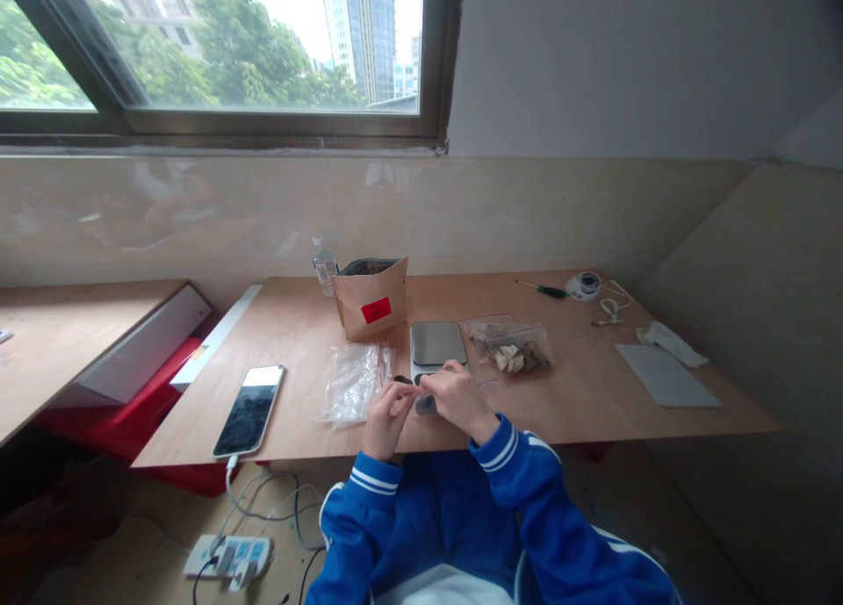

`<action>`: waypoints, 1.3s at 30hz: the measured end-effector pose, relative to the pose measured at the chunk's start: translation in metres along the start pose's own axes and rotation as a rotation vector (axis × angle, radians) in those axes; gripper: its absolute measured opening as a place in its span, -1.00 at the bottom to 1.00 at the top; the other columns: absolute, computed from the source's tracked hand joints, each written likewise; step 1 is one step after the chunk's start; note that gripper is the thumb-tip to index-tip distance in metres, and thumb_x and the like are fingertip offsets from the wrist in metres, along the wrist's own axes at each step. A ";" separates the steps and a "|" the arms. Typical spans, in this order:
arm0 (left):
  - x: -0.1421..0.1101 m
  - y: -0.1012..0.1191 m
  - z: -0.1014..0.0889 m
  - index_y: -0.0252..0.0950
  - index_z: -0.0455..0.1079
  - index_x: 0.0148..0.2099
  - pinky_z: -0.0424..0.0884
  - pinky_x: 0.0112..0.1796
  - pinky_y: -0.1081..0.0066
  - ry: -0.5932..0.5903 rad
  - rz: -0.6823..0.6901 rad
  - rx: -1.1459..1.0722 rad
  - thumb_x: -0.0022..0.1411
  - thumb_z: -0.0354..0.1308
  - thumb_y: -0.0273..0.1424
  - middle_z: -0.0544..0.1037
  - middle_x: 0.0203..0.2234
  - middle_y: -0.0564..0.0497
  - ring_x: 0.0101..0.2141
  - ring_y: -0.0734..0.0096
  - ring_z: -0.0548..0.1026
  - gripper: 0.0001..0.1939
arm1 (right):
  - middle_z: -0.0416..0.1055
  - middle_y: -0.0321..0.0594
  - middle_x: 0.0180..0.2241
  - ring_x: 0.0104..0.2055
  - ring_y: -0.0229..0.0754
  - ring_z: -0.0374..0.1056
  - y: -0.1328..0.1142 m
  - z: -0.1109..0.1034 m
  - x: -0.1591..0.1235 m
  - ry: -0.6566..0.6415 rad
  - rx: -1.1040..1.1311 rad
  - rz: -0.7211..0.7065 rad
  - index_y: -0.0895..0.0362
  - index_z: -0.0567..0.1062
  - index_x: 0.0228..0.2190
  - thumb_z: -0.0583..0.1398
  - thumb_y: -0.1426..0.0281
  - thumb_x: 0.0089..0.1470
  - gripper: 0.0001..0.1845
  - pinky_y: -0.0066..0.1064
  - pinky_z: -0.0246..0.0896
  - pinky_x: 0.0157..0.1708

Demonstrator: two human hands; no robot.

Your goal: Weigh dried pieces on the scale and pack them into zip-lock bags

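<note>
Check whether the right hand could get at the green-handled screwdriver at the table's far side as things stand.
Probably yes, with a long stretch. The right hand is at the near edge, busy with a small dark item; the screwdriver lies in the open far across, only the bag of pieces near the path.

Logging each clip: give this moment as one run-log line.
left hand: pinching small dark item | right hand: pinching same item | near: digital scale, empty clear bags, filled zip bag, kraft pouch

Wooden table [593, 394]: flat metal scale [438, 342] at centre; brown paper pouch [371, 297] behind-left; clear plastic bag of pieces [514, 350] right; black-screened phone [250, 409] far left.
</note>
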State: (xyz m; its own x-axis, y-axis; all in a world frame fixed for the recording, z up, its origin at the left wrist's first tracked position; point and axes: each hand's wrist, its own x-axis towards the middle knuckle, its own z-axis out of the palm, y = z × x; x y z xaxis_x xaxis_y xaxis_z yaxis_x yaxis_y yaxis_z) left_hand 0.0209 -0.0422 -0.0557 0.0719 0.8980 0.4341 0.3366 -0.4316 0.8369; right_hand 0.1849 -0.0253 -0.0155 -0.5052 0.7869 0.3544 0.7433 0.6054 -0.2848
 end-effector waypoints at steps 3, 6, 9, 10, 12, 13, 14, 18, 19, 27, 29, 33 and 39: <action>-0.002 -0.003 -0.001 -0.23 0.45 -0.26 0.39 -0.28 0.38 0.037 0.009 0.033 0.22 0.07 -0.35 0.52 -0.36 -0.01 -0.30 0.36 0.47 -0.86 | 0.49 -0.20 -0.45 -0.34 -0.14 0.33 0.006 0.001 -0.004 0.033 0.010 0.032 0.07 0.52 -0.41 0.10 0.43 0.16 -0.79 -0.31 0.05 -0.19; -0.003 -0.007 0.001 -0.24 0.43 -0.26 0.40 -0.29 0.39 0.042 0.031 0.052 0.23 0.06 -0.35 0.52 -0.36 0.00 -0.30 0.38 0.47 -0.86 | 0.47 -0.21 -0.47 -0.35 -0.17 0.32 0.014 0.003 -0.009 0.027 -0.017 0.050 0.09 0.51 -0.45 0.11 0.45 0.16 -0.79 -0.34 0.05 -0.21; -0.002 -0.010 0.007 -0.25 0.41 -0.25 0.41 -0.28 0.39 0.021 0.060 0.062 0.24 0.06 -0.36 0.52 -0.35 0.00 -0.28 0.38 0.47 -0.87 | 0.47 -0.26 -0.50 -0.42 -0.24 0.31 0.019 0.008 -0.010 0.013 -0.061 0.020 0.12 0.48 -0.47 0.08 0.54 0.16 -0.76 -0.36 0.01 -0.17; -0.001 -0.010 0.009 -0.24 0.41 -0.24 0.40 -0.27 0.39 0.007 0.072 0.066 0.24 0.05 -0.36 0.52 -0.34 0.00 -0.28 0.38 0.47 -0.87 | 0.47 -0.26 -0.51 -0.43 -0.26 0.31 0.020 0.009 -0.010 0.014 -0.078 0.007 0.13 0.48 -0.46 0.08 0.53 0.17 -0.77 -0.36 0.00 -0.17; 0.001 -0.011 0.011 -0.23 0.41 -0.24 0.40 -0.25 0.39 -0.027 0.093 0.079 0.26 0.04 -0.37 0.52 -0.34 0.01 -0.27 0.39 0.47 -0.87 | 0.48 -0.26 -0.50 -0.43 -0.25 0.32 0.020 0.012 -0.010 0.016 -0.109 -0.017 0.13 0.47 -0.44 0.08 0.47 0.19 -0.78 -0.37 -0.01 -0.20; 0.002 -0.011 0.011 -0.23 0.41 -0.25 0.40 -0.25 0.39 -0.032 0.096 0.087 0.26 0.02 -0.37 0.52 -0.35 0.01 -0.28 0.40 0.47 -0.86 | 0.49 -0.25 -0.49 -0.41 -0.23 0.33 0.021 0.012 -0.010 0.018 -0.118 -0.025 0.13 0.48 -0.43 0.09 0.43 0.20 -0.79 -0.37 0.00 -0.21; 0.002 -0.012 0.010 -0.23 0.40 -0.26 0.40 -0.25 0.39 -0.028 0.095 0.098 0.27 0.01 -0.38 0.52 -0.36 0.02 -0.28 0.40 0.48 -0.85 | 0.49 -0.24 -0.47 -0.39 -0.22 0.33 0.021 0.012 -0.011 0.020 -0.120 -0.025 0.12 0.48 -0.42 0.09 0.41 0.20 -0.79 -0.37 0.00 -0.23; 0.002 -0.012 0.006 -0.23 0.40 -0.29 0.39 -0.27 0.40 -0.023 0.106 0.155 0.27 0.02 -0.38 0.51 -0.40 0.02 -0.31 0.41 0.47 -0.85 | 0.50 -0.28 -0.47 -0.41 -0.24 0.33 0.028 0.013 -0.016 0.022 -0.078 0.002 0.10 0.49 -0.44 0.10 0.49 0.17 -0.79 -0.38 0.00 -0.22; 0.001 -0.012 0.006 -0.23 0.40 -0.30 0.39 -0.28 0.41 -0.022 0.112 0.166 0.26 0.02 -0.38 0.51 -0.41 0.02 -0.32 0.41 0.47 -0.85 | 0.50 -0.30 -0.49 -0.44 -0.26 0.33 0.029 0.014 -0.018 0.026 -0.068 0.006 0.10 0.49 -0.45 0.10 0.52 0.16 -0.78 -0.38 0.00 -0.22; 0.001 -0.017 0.005 -0.23 0.41 -0.30 0.38 -0.28 0.40 0.004 0.106 0.219 0.26 0.02 -0.40 0.52 -0.40 0.03 -0.32 0.40 0.46 -0.85 | 0.54 -0.26 -0.43 -0.36 -0.23 0.36 0.038 0.013 -0.025 0.104 -0.015 0.012 0.10 0.54 -0.41 0.14 0.45 0.16 -0.82 -0.37 0.03 -0.24; 0.002 -0.017 0.005 -0.23 0.41 -0.31 0.38 -0.28 0.40 -0.011 0.112 0.225 0.26 0.02 -0.40 0.52 -0.40 0.03 -0.32 0.39 0.46 -0.84 | 0.53 -0.28 -0.46 -0.40 -0.26 0.37 0.041 0.013 -0.027 0.103 -0.005 0.007 0.11 0.53 -0.44 0.12 0.49 0.17 -0.78 -0.36 0.03 -0.20; 0.003 -0.017 0.005 -0.23 0.42 -0.33 0.38 -0.29 0.39 0.007 0.095 0.224 0.26 0.03 -0.38 0.52 -0.41 0.03 -0.32 0.39 0.46 -0.84 | 0.54 -0.28 -0.44 -0.39 -0.25 0.38 0.047 0.011 -0.031 0.097 -0.024 0.011 0.11 0.53 -0.41 0.13 0.47 0.17 -0.81 -0.36 0.06 -0.21; 0.007 -0.020 0.005 -0.21 0.43 -0.38 0.38 -0.30 0.39 0.004 0.082 0.228 0.24 0.06 -0.34 0.54 -0.43 0.04 -0.33 0.38 0.46 -0.83 | 0.56 -0.29 -0.41 -0.41 -0.26 0.40 0.055 0.007 -0.039 0.102 -0.005 0.011 0.10 0.52 -0.43 0.10 0.54 0.17 -0.76 -0.35 0.05 -0.22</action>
State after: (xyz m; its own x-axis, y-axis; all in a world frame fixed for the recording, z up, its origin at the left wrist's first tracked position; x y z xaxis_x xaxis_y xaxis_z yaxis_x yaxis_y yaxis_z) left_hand 0.0199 -0.0272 -0.0712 0.1047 0.8600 0.4994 0.5332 -0.4724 0.7018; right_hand 0.2429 -0.0217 -0.0511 -0.4502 0.7771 0.4398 0.7505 0.5962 -0.2851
